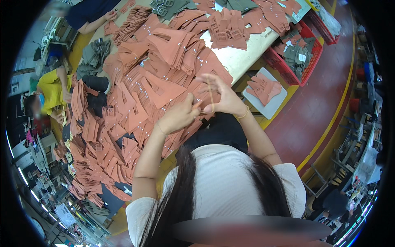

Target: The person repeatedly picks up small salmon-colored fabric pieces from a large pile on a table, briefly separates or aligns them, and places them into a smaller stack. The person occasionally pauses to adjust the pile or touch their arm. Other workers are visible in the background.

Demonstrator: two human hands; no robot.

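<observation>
My left hand point(181, 114) is closed, pinching a small terracotta fabric piece point(197, 105) whose end shows at the fingertips. Beside it my right hand point(218, 95) is raised with fingers apart, and a thin tan rubber band point(212, 92) is stretched between its fingers and thumb. The lower end of the band runs close to the left fingertips; whether it goes round the fabric, I cannot tell. Under and beyond both hands lie heaped terracotta cut fabric pieces point(162, 92), some stacked in layers. A thicker stack of pieces point(175, 45) lies farther off.
Buckle-shaped pieces point(227, 35) lie at the table's far side. Right of the table point(251, 51) stand a red crate point(317, 55) with green and terracotta pieces and a white stool point(267, 109) bearing more. A person in yellow point(53, 90) sits left; another's arm point(92, 25) reaches in far left.
</observation>
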